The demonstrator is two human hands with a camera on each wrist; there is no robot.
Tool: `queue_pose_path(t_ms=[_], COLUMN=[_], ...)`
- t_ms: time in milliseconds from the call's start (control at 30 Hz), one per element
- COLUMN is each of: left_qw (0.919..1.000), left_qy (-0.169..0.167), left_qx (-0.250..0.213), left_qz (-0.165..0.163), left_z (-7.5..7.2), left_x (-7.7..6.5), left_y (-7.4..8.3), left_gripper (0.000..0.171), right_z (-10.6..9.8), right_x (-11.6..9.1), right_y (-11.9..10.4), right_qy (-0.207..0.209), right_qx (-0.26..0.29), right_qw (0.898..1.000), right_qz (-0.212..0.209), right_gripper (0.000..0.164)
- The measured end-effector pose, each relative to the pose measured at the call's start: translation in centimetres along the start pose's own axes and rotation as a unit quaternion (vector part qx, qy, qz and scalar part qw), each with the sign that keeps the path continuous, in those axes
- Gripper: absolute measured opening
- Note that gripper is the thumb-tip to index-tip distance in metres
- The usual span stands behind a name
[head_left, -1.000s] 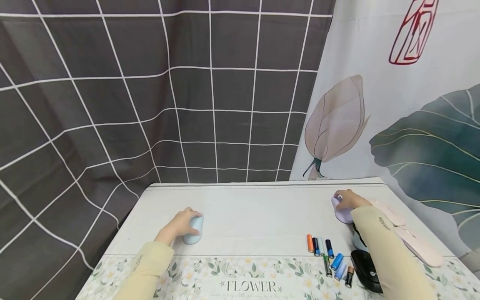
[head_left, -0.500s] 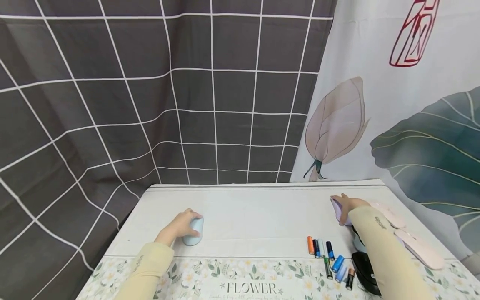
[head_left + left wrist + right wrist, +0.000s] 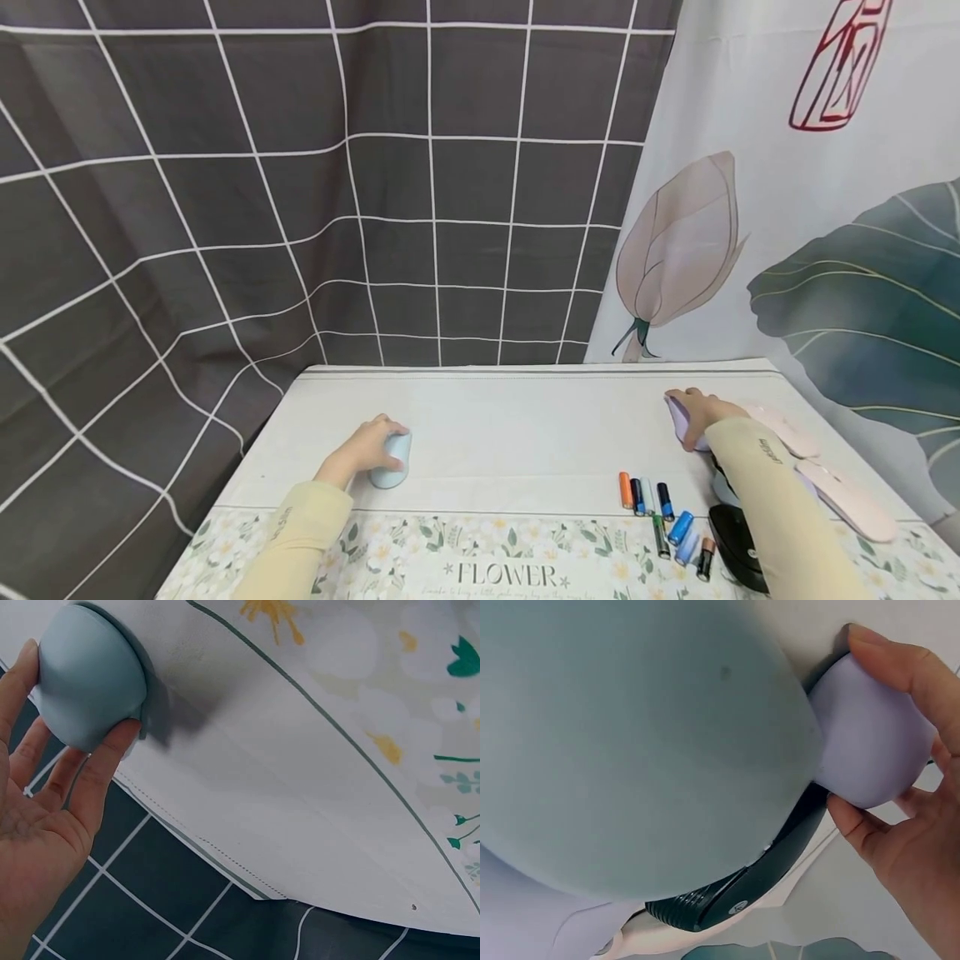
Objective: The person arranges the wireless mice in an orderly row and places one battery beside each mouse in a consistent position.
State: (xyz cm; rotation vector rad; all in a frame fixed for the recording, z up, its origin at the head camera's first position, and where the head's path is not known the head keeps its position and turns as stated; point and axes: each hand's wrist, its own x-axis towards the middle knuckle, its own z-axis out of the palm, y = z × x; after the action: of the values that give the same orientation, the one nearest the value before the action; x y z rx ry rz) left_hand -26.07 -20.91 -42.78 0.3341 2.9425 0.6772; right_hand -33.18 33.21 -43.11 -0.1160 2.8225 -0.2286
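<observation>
My left hand (image 3: 366,448) grips a light blue computer mouse (image 3: 393,467) at the left of the table. In the left wrist view, the thumb and fingertips hold this mouse (image 3: 90,675) by its sides. At the far right, my right hand (image 3: 703,413) holds a purple mouse (image 3: 678,419), tilted. Thumb and fingers press the sides of the purple mouse (image 3: 870,739) in the right wrist view. A smooth blue-grey rounded thing (image 3: 630,750) fills much of that view, close to the camera. A black object (image 3: 739,896) with a ribbed part lies behind it.
Several batteries (image 3: 661,535) lie right of centre, near a black mouse (image 3: 735,546). Pale pink long items (image 3: 847,500) lie along the right side. The right sleeve (image 3: 787,508) hides part of this group. A gridded dark curtain (image 3: 472,192) hangs behind the table.
My right hand has changed its hold on the purple mouse, which now tilts instead of lying flatter. My left hand stays on the light blue mouse. The head view has shifted slightly.
</observation>
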Motion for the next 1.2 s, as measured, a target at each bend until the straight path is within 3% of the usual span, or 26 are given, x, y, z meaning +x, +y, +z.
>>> queue_pose_path(t_ms=[167, 200, 300, 533, 1000, 1200], left_qw=[0.9999, 0.9996, 0.9991, 0.9999, 0.9999, 0.9999], left_qy=[-0.004, 0.000, 0.000, -0.010, -0.012, -0.011], left_qx=[-0.010, -0.003, 0.002, 0.003, -0.001, 0.004], left_qz=[0.011, 0.029, 0.042, -0.011, -0.011, -0.002], left_z=[0.2, 0.4, 0.4, 0.0, -0.2, -0.2], left_x=[0.3, 0.6, 0.9, 0.4, 0.4, 0.2], left_y=[-0.7, -1.2, -1.5, -0.2, -0.2, -0.1], left_gripper=[0.058, 0.058, 0.060, 0.059, 0.057, 0.056], right_z=[-0.3, -0.4, -0.5, -0.5, -0.1, 0.8], right_x=[0.0, 0.0, 0.2, 0.4, 0.6, -0.1], right_y=[0.1, 0.0, 0.0, -1.1, -6.6, -9.5], right_qy=[0.012, 0.016, 0.030, 0.053, 0.102, 0.092], right_qx=[0.016, 0.021, 0.033, 0.054, 0.040, 0.032], right_qw=[0.999, 0.999, 0.997, 0.988, 0.972, 0.971], right_qz=[-0.026, -0.035, -0.068, -0.133, -0.210, -0.219], right_gripper=[0.100, 0.099, 0.095, 0.086, 0.087, 0.087])
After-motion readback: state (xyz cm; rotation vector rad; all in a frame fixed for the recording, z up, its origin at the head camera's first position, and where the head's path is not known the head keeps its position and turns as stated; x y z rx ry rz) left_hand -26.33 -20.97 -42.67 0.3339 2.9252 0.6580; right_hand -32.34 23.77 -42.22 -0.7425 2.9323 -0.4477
